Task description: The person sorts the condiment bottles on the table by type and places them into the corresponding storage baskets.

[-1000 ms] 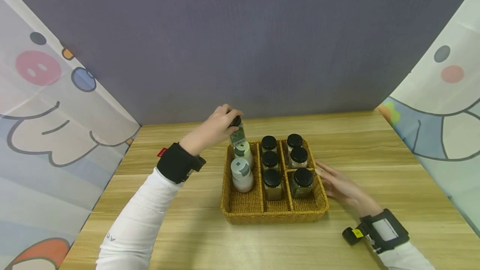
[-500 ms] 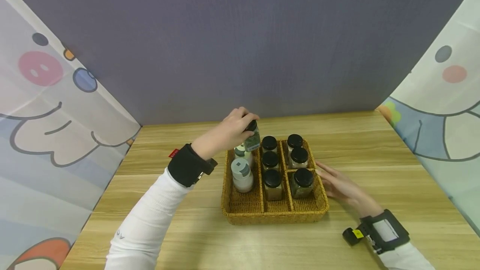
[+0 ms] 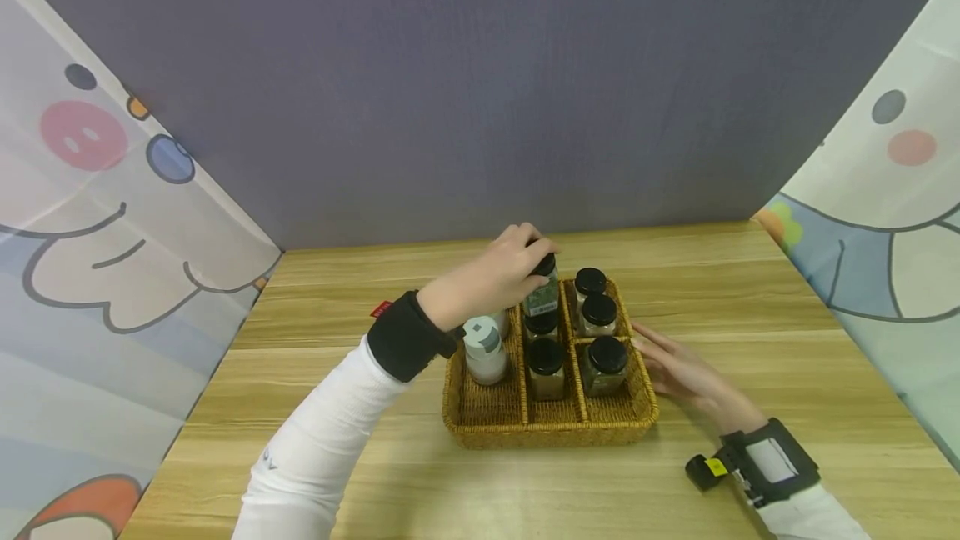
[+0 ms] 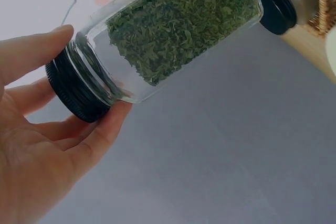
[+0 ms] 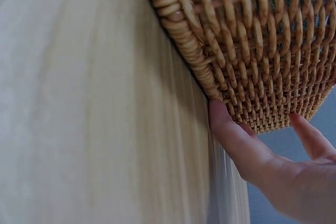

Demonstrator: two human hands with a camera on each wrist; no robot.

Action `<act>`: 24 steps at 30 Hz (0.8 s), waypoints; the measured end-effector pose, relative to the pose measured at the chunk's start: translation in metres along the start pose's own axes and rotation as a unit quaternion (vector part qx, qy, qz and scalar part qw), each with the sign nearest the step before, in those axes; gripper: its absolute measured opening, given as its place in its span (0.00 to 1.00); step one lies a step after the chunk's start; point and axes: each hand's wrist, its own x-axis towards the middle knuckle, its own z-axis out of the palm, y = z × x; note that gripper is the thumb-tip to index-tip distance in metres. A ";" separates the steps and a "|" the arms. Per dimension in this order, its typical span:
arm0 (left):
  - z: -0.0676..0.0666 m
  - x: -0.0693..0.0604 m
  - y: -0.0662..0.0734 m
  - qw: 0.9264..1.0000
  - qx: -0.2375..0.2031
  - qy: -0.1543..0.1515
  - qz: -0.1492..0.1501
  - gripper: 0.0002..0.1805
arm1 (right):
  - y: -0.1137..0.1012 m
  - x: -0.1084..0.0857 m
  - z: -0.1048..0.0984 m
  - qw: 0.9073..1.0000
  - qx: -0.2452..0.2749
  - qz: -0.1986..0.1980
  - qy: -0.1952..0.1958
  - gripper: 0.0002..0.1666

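My left hand (image 3: 504,269) pinches the black lid of a square glass spice jar (image 4: 184,27) with dried green herbs inside. In the head view the jar is upright at the back of the middle column of a woven divided basket (image 3: 555,437), partly overlapping a black-lidded jar (image 3: 542,325). Whether its base touches the basket is hidden. Fingers of my right hand (image 3: 686,373) touch the basket's right wall, thumb and fingertips apart against the weave in the right wrist view.
A white-capped bottle (image 3: 483,352) stands in the left column; another behind it is mostly covered by my left arm. Another dark-lidded jar (image 3: 545,369) fills the middle column's front part. The right compartments hold several jars (image 3: 604,365). A grey wall (image 3: 480,90) rises behind the wooden table (image 3: 750,298).
My left hand has carried the herb jar rightward, from above the left column to the back of the middle column. The right hand and the basket have stayed put.
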 end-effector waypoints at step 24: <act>0.008 0.010 0.039 0.992 0.050 -0.017 0.111 0.20 | -0.001 0.000 0.000 1.000 0.005 0.000 -0.011 0.42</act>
